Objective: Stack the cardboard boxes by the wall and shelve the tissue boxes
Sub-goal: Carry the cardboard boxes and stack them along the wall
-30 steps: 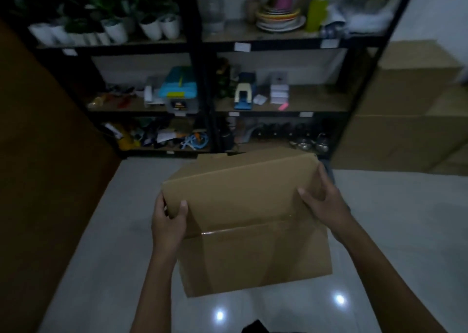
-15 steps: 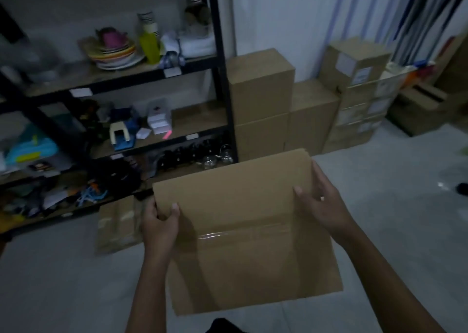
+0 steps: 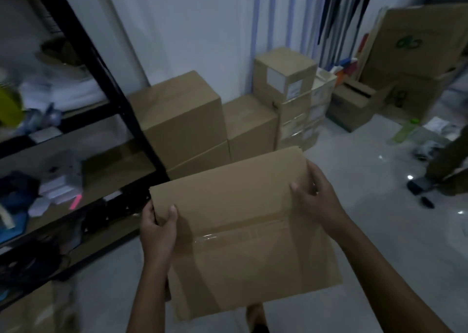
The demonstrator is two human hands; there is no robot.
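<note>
A plain brown cardboard box (image 3: 243, 226) fills the lower middle of the frame, held up off the floor in front of the person, its top face tilted toward the camera with a strip of clear tape (image 3: 243, 230) running across the middle seam. The left hand (image 3: 158, 227) grips the box's left edge near its far corner, thumb curled over the top face and the other fingers wrapped round the side out of sight. The right hand (image 3: 317, 201) holds the far right corner, thumb lying on the top face, fingers bent over the right edge and close together. Just beyond the box, toward the middle of the frame, cardboard boxes (image 3: 182, 122) stand stacked against the white wall (image 3: 192, 28): a tall one on a lower one at the left, a shorter box (image 3: 250, 127) touching it on the right, then a narrower stack (image 3: 291, 97) with white labels. More boxes (image 3: 415, 61), some open, sit in the upper right corner. A black metal shelf (image 3: 83, 61) with blurred odds and ends runs down the left side. The pale glossy floor (image 3: 379, 231) spreads to the right, with small scattered things near the right edge, too blurred to name.
</note>
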